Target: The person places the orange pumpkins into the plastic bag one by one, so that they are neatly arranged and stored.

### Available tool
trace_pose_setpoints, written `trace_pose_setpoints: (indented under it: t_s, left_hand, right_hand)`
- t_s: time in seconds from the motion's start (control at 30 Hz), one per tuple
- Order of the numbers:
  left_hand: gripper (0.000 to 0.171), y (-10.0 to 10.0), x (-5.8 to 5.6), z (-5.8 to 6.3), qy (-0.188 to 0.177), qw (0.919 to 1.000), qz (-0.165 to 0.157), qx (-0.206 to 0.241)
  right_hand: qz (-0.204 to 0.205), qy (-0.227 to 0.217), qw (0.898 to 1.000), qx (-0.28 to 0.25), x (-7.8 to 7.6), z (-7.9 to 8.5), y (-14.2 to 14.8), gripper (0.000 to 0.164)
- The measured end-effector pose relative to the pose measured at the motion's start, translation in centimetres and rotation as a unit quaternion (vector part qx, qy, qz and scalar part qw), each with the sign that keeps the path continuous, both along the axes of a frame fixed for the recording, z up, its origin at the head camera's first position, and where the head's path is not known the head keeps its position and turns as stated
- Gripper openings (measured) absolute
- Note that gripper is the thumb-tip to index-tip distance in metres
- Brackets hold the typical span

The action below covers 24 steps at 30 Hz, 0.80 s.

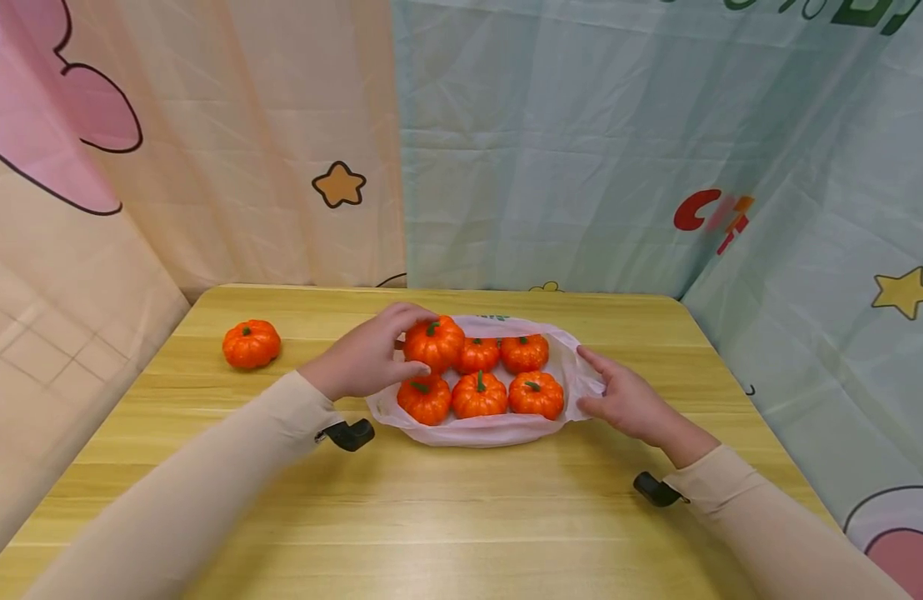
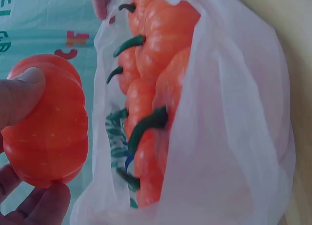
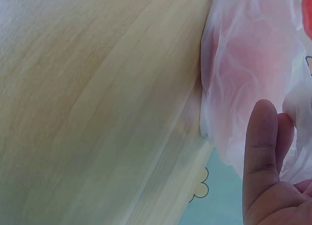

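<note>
My left hand [image 1: 371,350] holds a small orange pumpkin [image 1: 435,343] between thumb and fingers, over the left end of a white plastic bag [image 1: 491,432]. In the left wrist view the held pumpkin [image 2: 53,122] is apart from the bag. Several more pumpkins [image 1: 480,395] with green stems sit in two rows inside the bag's wide mouth. My right hand [image 1: 630,400] grips the bag's right end, thumb toward the near side and fingers toward the far side. In the right wrist view the thumb [image 3: 262,152] lies straight against the thin plastic; the other fingers are partly hidden.
Another orange pumpkin [image 1: 251,344] stands alone at the back left of the wooden table [image 1: 461,517]. Printed curtains [image 1: 544,167] hang behind the table and along both sides. A black wrist device [image 1: 349,434] juts out below the left cuff, and another [image 1: 656,489] below the right.
</note>
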<state>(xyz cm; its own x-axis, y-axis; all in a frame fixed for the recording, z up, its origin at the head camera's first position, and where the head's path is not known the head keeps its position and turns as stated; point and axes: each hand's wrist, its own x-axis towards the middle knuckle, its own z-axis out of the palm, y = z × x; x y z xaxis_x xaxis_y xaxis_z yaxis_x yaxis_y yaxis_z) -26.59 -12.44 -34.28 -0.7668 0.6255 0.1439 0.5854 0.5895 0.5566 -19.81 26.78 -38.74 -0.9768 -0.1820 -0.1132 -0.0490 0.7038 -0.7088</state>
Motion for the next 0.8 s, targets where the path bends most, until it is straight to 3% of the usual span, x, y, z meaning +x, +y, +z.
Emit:
trace_pose_setpoints:
  t_s: [0.3,0.8]
  left_hand:
    - [0.066,2.0,0.2,-0.7,-0.002,0.9988,-0.013,-0.048]
    - [0.067,2.7,-0.3,-1.8,-0.012,0.9984,-0.012,-0.054]
  right_hand:
    - [-0.005,-0.007,1.0,0.003,0.1,0.1,-0.1,0.09]
    - [-0.013,-0.018,1.0,-0.002,0.1,-0.1,0.0,0.09]
